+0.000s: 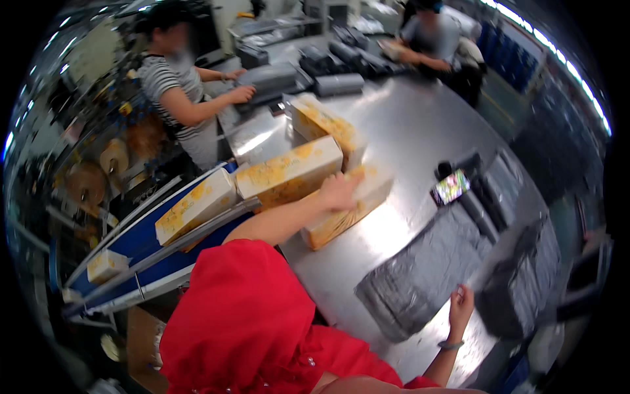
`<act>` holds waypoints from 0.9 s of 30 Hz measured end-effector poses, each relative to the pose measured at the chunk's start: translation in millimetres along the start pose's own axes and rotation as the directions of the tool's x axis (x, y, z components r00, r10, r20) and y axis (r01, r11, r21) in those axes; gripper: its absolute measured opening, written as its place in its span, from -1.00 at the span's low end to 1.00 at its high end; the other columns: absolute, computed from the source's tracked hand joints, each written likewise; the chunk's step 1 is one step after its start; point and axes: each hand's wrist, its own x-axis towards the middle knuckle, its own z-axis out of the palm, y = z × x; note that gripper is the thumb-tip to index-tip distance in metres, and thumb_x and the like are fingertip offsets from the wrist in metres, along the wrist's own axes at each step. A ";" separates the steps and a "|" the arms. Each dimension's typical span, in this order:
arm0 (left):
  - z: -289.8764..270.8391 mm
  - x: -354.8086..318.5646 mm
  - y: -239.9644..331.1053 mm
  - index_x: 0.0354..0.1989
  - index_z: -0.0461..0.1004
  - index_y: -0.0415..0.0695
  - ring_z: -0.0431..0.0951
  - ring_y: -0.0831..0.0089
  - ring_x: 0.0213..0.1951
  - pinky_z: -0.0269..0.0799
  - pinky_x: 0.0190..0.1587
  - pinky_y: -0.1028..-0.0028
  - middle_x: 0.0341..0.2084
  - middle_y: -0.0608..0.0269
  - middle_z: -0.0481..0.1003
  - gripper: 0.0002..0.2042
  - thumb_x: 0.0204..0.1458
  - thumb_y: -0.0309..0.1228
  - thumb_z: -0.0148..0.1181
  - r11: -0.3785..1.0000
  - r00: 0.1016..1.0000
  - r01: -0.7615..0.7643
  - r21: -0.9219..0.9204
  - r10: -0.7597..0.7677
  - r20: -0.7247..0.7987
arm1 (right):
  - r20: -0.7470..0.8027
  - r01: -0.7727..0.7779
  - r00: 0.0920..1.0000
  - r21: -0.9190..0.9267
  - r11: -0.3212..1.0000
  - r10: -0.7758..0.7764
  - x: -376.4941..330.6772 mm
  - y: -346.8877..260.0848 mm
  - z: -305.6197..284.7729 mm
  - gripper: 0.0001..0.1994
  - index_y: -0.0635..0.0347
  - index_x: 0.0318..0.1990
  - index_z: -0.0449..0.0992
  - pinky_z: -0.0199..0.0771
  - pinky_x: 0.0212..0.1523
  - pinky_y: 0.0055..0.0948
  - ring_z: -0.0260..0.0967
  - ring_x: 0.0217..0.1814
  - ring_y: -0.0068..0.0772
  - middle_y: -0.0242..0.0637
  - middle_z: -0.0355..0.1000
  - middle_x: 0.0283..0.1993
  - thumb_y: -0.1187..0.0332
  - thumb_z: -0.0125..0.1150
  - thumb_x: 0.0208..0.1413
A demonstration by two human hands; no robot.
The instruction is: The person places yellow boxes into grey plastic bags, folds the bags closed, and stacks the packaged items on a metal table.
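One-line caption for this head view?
Left hand on a yellow carton, right hand beside a grey parcel on steel table.

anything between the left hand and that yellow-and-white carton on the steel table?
Nothing visible. The left hand already rests on the long yellow-and-white cardboard carton lying on the shiny steel table. The right hand is apart, at the grey plastic-wrapped parcel.
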 end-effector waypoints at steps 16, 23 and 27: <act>177.1 -14.2 130.2 -0.40 0.41 -0.25 0.46 0.07 -0.35 0.44 -0.30 0.28 -0.44 0.01 0.43 -0.86 -0.11 -0.45 0.04 0.448 0.438 -0.893 -0.048 0.838 -0.325 | 0.014 -0.470 0.827 0.565 0.678 0.562 -54.6 -5.1 34.8 -0.79 0.26 -0.20 0.41 0.31 -0.06 -0.52 0.33 -0.07 -0.47 -0.29 0.42 -0.21 0.37 -0.16 0.20; 179.8 36.1 175.9 -0.42 0.40 -0.15 0.45 0.08 -0.36 0.38 -0.30 0.19 -0.51 0.10 0.39 -0.90 -0.16 -0.51 0.04 0.774 0.804 -0.543 -0.327 0.591 0.063 | -0.063 -0.094 0.995 -0.348 0.933 0.077 -35.2 45.4 54.4 -0.77 0.26 -0.21 0.41 0.34 -0.26 -0.42 0.30 -0.32 -0.19 -0.16 0.31 -0.30 0.59 0.06 -0.11; 159.6 -28.3 144.0 -0.33 0.32 -0.23 0.41 0.05 -0.17 0.36 -0.22 0.29 -0.22 -0.02 0.33 -0.90 -0.03 -0.52 -0.04 0.494 0.587 -0.809 -0.318 0.711 -0.387 | -0.370 0.034 0.920 -0.256 0.966 -0.131 -59.6 -6.6 57.9 -0.86 0.31 -0.29 0.40 0.31 -0.29 -0.34 0.29 -0.32 -0.19 -0.12 0.31 -0.33 0.57 0.04 -0.06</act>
